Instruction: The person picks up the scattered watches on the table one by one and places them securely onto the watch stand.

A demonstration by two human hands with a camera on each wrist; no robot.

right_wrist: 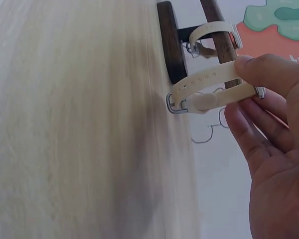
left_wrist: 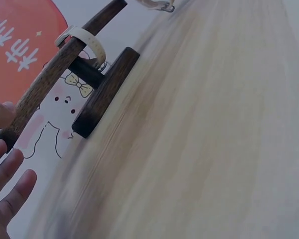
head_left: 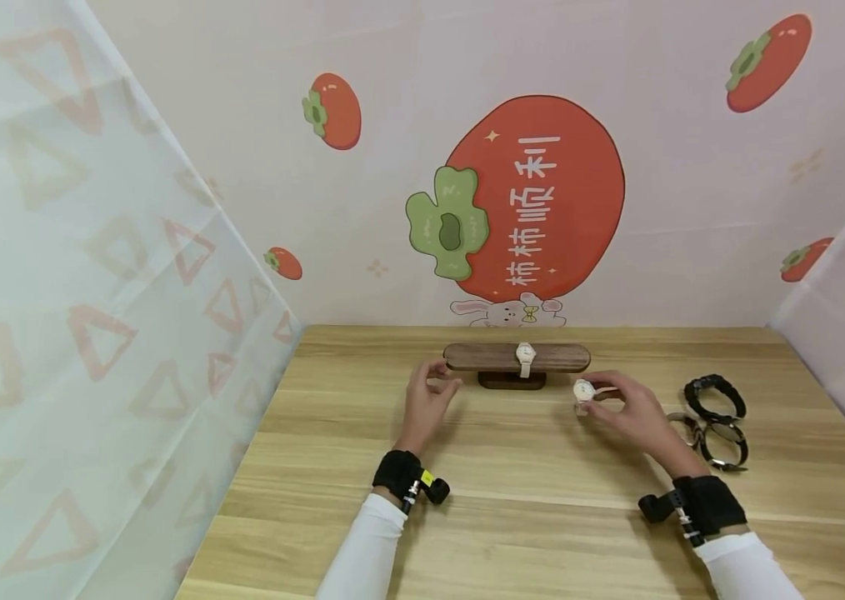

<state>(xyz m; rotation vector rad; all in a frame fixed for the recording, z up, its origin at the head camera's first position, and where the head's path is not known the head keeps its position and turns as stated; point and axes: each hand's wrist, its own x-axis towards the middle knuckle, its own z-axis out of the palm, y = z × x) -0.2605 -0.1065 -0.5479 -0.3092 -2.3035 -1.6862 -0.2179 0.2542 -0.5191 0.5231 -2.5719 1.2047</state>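
Note:
A dark wooden watch stand (head_left: 467, 357) stands at the back of the table, its bar lying level over a small base. One cream-strapped watch (head_left: 526, 354) is looped round the bar, right of its middle. My right hand (head_left: 628, 412) pinches a second pale watch (right_wrist: 209, 74) between thumb and fingers, its strap buckled into a loop. That watch is by the bar's right end; I cannot tell whether the bar enters the loop. At the bar's left end is my left hand (head_left: 426, 404), fingers spread and fairly straight; whether they touch it is unclear.
To the right on the wooden table (head_left: 505, 533) lie a black watch (head_left: 739, 402) and other dark-strapped watches (head_left: 724, 433), partly beside my right forearm. A printed wall (head_left: 377, 192) rises right behind the stand, and another wall (head_left: 107, 400) borders the left side.

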